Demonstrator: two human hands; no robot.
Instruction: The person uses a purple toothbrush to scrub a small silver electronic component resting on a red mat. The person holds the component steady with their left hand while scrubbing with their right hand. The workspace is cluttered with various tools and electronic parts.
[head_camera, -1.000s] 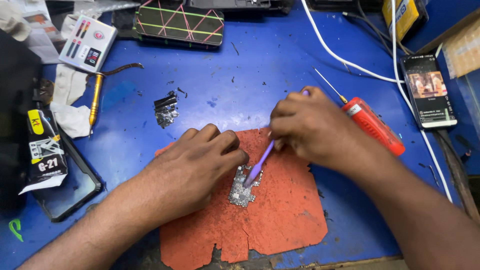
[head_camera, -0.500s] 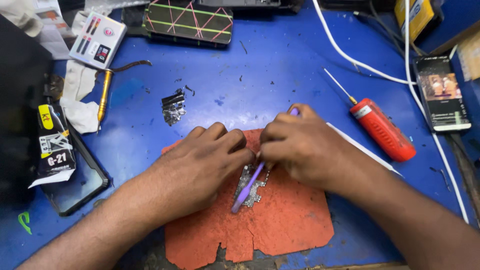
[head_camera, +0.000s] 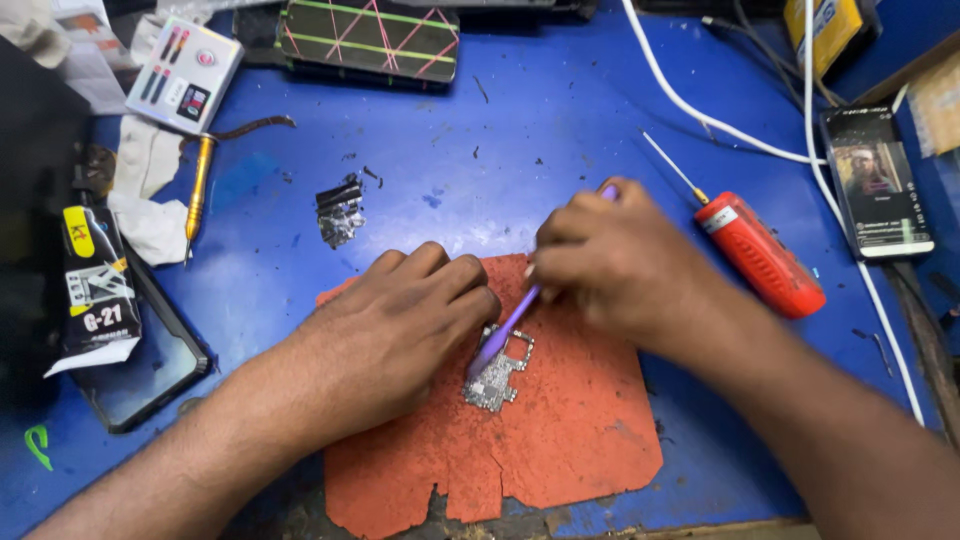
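A small silver circuit board (head_camera: 497, 372) lies on a worn orange mat (head_camera: 560, 430) on the blue table. My left hand (head_camera: 400, 325) rests palm down on the mat, its fingertips pressing on the board's left edge. My right hand (head_camera: 615, 255) grips a purple brush-like tool (head_camera: 505, 335), which slants down to the left, and the tool's lower end touches the board.
A red-handled screwdriver (head_camera: 755, 250) lies right of my hand, beside a phone (head_camera: 878, 182) with a lit screen and white cables (head_camera: 720, 125). A crumpled metal shield (head_camera: 340, 212), a yellow-handled tool (head_camera: 198, 185), a black packet (head_camera: 95, 290), a dark phone (head_camera: 150, 370) and a patterned case (head_camera: 370, 40) lie around.
My right hand has drawn the purple tool back and forth across the board; the tool's tip now sits over its upper part. The left hand keeps pressing on the board.
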